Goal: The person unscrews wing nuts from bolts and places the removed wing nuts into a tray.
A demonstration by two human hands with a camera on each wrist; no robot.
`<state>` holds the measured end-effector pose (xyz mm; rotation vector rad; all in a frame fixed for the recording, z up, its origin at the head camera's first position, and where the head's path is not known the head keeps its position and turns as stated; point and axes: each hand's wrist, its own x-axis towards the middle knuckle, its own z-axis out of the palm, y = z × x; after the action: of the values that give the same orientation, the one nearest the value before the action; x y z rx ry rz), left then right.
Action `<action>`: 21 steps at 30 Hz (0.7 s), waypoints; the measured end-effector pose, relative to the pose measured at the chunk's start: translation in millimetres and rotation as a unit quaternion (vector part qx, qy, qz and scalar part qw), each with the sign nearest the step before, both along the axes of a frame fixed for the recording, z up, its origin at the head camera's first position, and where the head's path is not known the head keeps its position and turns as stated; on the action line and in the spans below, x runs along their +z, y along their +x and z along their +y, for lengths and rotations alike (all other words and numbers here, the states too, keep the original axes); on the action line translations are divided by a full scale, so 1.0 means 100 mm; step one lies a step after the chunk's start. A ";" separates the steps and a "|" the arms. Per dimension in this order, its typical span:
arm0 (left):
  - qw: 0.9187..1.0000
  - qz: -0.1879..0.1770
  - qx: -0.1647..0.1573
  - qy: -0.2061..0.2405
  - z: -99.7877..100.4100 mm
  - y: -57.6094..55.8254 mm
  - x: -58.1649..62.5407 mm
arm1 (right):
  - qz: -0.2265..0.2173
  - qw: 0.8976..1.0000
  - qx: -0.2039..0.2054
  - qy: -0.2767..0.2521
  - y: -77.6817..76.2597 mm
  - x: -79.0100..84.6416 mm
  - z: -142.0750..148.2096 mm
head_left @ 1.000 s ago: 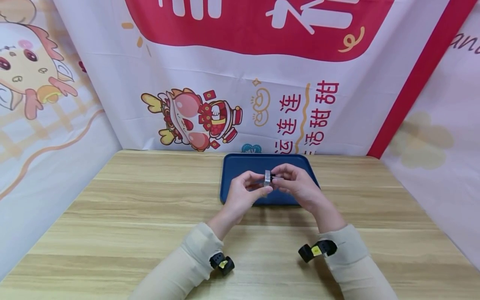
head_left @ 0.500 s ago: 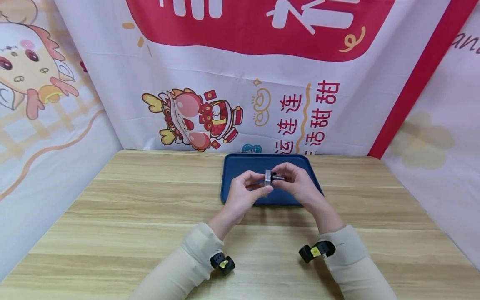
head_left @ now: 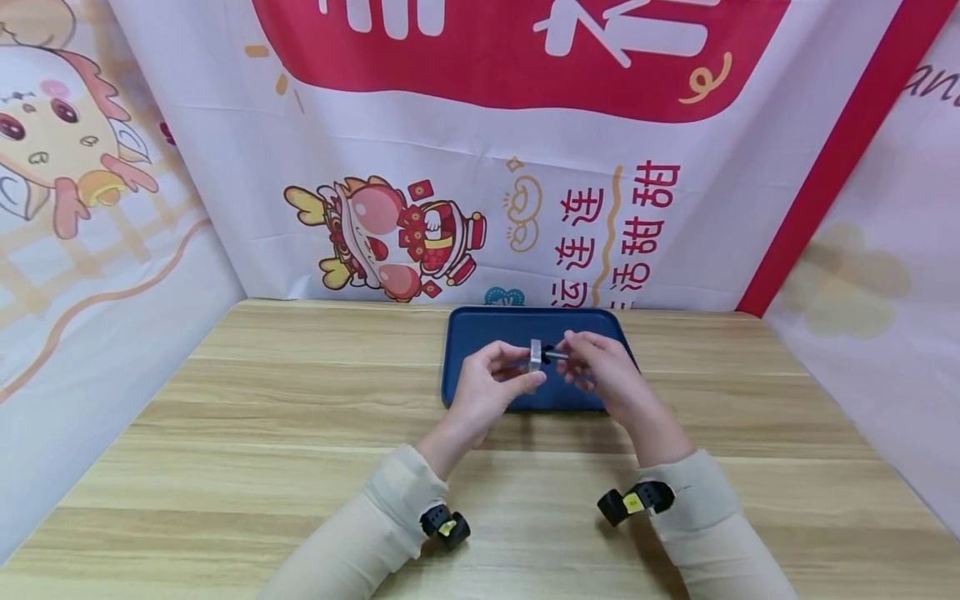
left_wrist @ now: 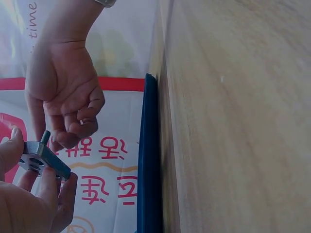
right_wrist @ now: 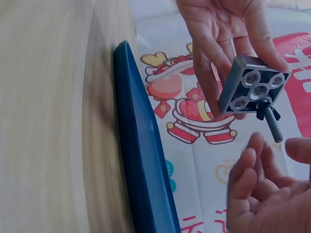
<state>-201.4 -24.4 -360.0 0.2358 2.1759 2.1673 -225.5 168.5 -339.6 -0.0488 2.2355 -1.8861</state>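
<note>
My left hand (head_left: 483, 387) grips a square metal block (right_wrist: 252, 87) by its edges, above the blue tray (head_left: 480, 329). In the right wrist view the block's face shows several round holes. A threaded bolt (right_wrist: 275, 127) sticks out from one corner hole, with a black wing nut (right_wrist: 261, 112) on it close against the face. My right hand (head_left: 613, 375) is beside the bolt's free end. Its fingers are loosely bent and apart from the bolt in the right wrist view, with the thumb on one side and fingertips on the other.
The tray lies on a wood-grain table (head_left: 300, 400), near its back edge. A printed cloth (head_left: 450, 133) hangs behind the table, with more cloth at both sides. Each wrist wears a black strap with a small camera.
My right hand has let go of the wing nut and drawn back slightly toward the bolt's tip, so more of the bolt shows. The left hand and block have stayed still.
</note>
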 end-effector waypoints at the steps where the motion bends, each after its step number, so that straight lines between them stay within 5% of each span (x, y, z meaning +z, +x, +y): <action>1: 1.000 0.000 0.000 0.000 0.00 0.00 0.00 | -0.016 1.000 0.007 -0.013 0.00 0.00 -0.01; 8: 1.000 0.001 0.002 -0.001 0.01 -0.01 -0.01 | -0.068 0.994 0.032 -0.083 0.01 -0.01 -0.06; 21: 1.000 0.006 0.002 -0.003 0.01 -0.01 -0.02 | -0.058 0.993 0.030 -0.098 0.02 -0.02 -0.09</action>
<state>-202.3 -23.5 -361.6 0.2456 2.1905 2.1663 -223.9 159.9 -341.1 -0.0365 1.9468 -2.0161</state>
